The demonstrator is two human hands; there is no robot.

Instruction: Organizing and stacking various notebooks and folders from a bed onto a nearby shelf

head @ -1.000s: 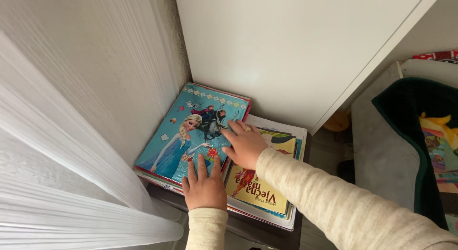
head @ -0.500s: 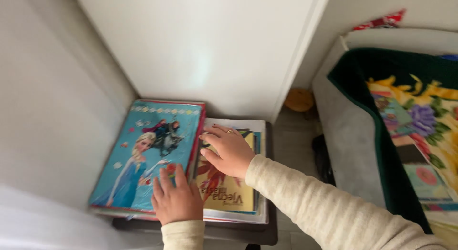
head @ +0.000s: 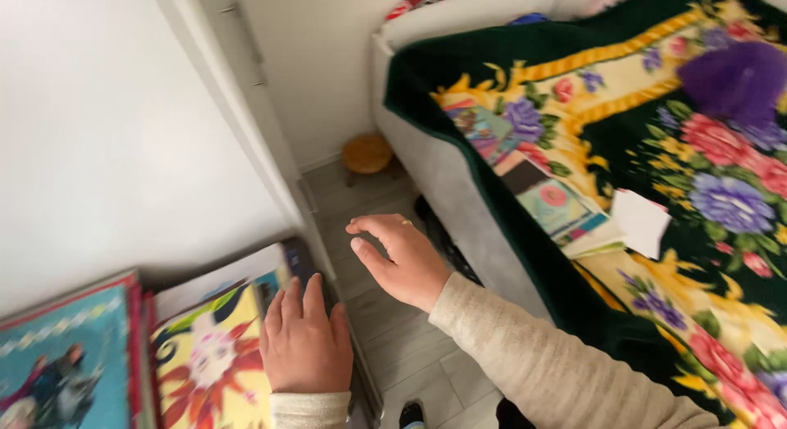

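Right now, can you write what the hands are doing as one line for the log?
left hand: flat on yellow book | right hand: open in the air over the floor, holding nothing | beside: blue book, flowered blanket

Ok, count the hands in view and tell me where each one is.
2. The left hand lies flat on the yellow book; the right hand hangs open over the floor beside the bed.

Flat yellow book (head: 209,355), flower-patterned cover
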